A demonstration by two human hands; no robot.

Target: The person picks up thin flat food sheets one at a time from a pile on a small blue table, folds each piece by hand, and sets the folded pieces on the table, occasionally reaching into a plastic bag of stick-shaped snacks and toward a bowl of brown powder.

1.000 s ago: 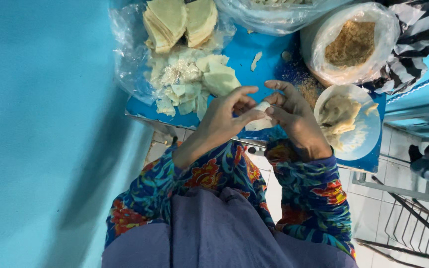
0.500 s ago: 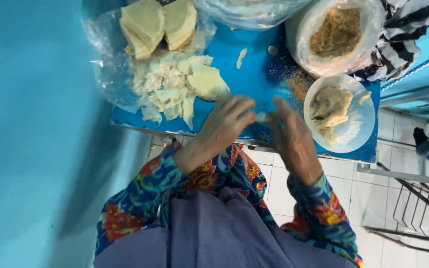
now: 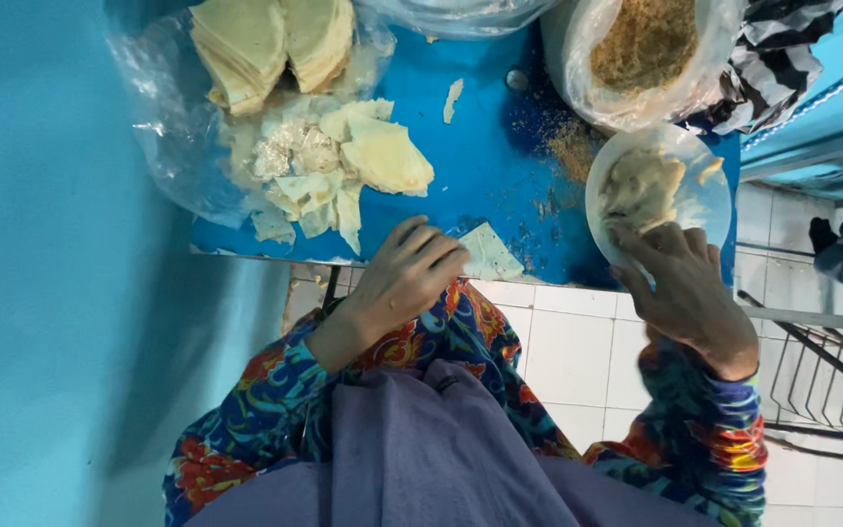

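My left hand (image 3: 410,275) rests at the near edge of the blue table (image 3: 500,156), its fingers curled over a thin pale wrapper sheet (image 3: 492,256) that lies flat there. My right hand (image 3: 683,285) reaches into a clear round bowl (image 3: 706,195) of pale filling (image 3: 641,185), fingertips at the bowl's near rim. Whether those fingers hold any filling is hidden.
A clear plastic bag (image 3: 163,127) at the left holds stacked pale wrappers (image 3: 265,39) and a heap of wrapper scraps (image 3: 339,166). A bag of brown crumbs (image 3: 646,44) stands at the back right, with crumbs spilled on the table. A striped cloth (image 3: 782,49) lies beyond. White floor tiles (image 3: 558,342) show below.
My hands were together working a wrapper; now they have parted. The left lays the wrapper on the table edge and the right has moved right to the filling bowl.
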